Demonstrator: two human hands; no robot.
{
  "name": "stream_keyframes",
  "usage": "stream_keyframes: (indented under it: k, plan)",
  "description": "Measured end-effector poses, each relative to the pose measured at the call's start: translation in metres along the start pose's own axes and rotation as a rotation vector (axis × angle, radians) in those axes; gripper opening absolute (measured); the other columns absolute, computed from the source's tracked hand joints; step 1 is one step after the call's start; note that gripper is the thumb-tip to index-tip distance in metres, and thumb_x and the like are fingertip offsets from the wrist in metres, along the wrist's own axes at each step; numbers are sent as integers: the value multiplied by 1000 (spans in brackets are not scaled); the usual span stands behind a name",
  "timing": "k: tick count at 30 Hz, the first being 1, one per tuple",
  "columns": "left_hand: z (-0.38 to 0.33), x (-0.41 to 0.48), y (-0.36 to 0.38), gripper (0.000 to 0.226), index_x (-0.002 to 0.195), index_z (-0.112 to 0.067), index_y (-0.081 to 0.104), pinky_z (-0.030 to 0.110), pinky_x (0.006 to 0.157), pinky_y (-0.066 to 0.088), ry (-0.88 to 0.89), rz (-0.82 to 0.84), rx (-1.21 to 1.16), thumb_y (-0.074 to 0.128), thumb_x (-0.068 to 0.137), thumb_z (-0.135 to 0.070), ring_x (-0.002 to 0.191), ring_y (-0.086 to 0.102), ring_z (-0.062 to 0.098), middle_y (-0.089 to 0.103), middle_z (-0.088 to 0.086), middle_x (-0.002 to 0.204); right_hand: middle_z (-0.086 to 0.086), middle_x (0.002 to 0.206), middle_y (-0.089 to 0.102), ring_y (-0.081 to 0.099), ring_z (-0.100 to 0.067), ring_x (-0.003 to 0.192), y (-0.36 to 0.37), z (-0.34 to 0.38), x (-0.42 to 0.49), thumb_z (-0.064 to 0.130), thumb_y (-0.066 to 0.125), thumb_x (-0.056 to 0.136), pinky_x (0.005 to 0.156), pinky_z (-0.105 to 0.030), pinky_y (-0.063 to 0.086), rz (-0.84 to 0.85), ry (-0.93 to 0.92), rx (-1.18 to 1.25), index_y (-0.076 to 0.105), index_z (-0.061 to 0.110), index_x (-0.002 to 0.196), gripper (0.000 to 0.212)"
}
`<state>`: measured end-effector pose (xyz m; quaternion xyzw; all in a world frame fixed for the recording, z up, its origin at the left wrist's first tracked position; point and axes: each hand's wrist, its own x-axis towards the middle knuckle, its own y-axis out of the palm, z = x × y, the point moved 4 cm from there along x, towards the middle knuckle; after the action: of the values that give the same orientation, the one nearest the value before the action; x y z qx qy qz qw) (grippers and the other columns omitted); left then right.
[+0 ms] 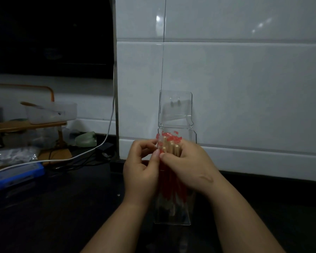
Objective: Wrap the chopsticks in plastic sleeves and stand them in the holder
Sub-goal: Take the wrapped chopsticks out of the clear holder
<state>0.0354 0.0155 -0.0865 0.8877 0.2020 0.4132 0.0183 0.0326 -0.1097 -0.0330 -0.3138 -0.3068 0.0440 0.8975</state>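
While the white tiled wall (244,88) closes off the rear, the dark bench (53,207) lies open in front and to the right; clutter crowds its left edge. Clear holder (194,139) stands at the wall's foot, lid (175,108) hinged up. Right hand (188,167): grip wrapped round the chopsticks (171,148) standing in the holder. Left hand (140,172): grip pinching, apparently, one red sleeve (159,143) top.

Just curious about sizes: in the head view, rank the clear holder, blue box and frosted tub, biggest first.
Largest: holder. Then blue box and tub, which look alike; the tub sits farther back, so unranked.
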Motion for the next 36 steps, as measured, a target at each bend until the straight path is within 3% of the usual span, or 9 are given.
stream_keyframes:
  k: [5,9,13,16,18,23,28,32,36]
  plan:
    - [0,-1,0,12,90,-45,60,21,74,52,-19,40,-41,62,82,-36,95,66,13,68,-12,99,3,63,59,53,-9,59,-4,2,-5,29,63,83,58,-33,47,-44,22,78,62,13,76,18]
    - [8,0,0,22,93,-36,63,43,85,53,-60,69,-87,55,82,-19,103,64,25,67,-2,105,0,58,53,46,-7,53,-9,-2,-5,20,69,83,51,-25,41,-199,39,214,59,8,73,18]
    - [5,-1,5,37,102,-35,62,19,80,45,32,167,60,51,71,-18,107,55,7,55,-16,110,13,52,50,44,-2,48,-17,-2,-9,26,76,83,48,-14,37,-399,21,305,56,16,66,29]
    - [8,-5,9,35,101,-39,61,25,84,45,41,257,145,52,67,-35,115,49,12,44,-18,122,14,52,49,44,0,48,-31,-3,-13,27,73,87,52,-12,37,-649,-20,406,52,19,63,33]
    - [9,-6,9,32,98,-42,59,22,89,42,46,277,203,54,66,-42,122,44,9,39,-20,126,7,57,54,52,-6,53,-41,-9,-17,33,71,89,58,-22,44,-852,8,469,56,13,64,35]
    - [2,-6,11,40,109,-46,52,20,78,45,109,268,215,56,69,-41,115,48,9,42,-20,122,10,59,64,65,-7,59,-55,-32,-22,32,66,91,58,-26,51,-1182,270,955,59,22,70,24]
    - [6,-9,10,64,133,-42,44,44,91,52,72,276,216,57,71,-38,122,48,11,43,-15,130,10,55,63,65,-6,52,-57,-45,-19,22,68,91,55,-22,52,-1177,413,1461,60,18,78,16]
    - [1,-10,11,69,136,-48,36,24,97,40,116,262,253,58,71,-45,126,45,3,42,-24,131,7,59,64,66,-8,54,-53,-45,-17,20,68,92,57,-24,55,-1110,419,1565,60,18,81,13]
    - [-2,-12,10,103,151,-46,19,22,104,38,71,207,188,62,65,-84,134,43,4,41,-17,144,8,56,63,64,-7,54,-51,-37,-14,22,68,92,58,-24,54,-1040,393,1569,60,18,78,16]
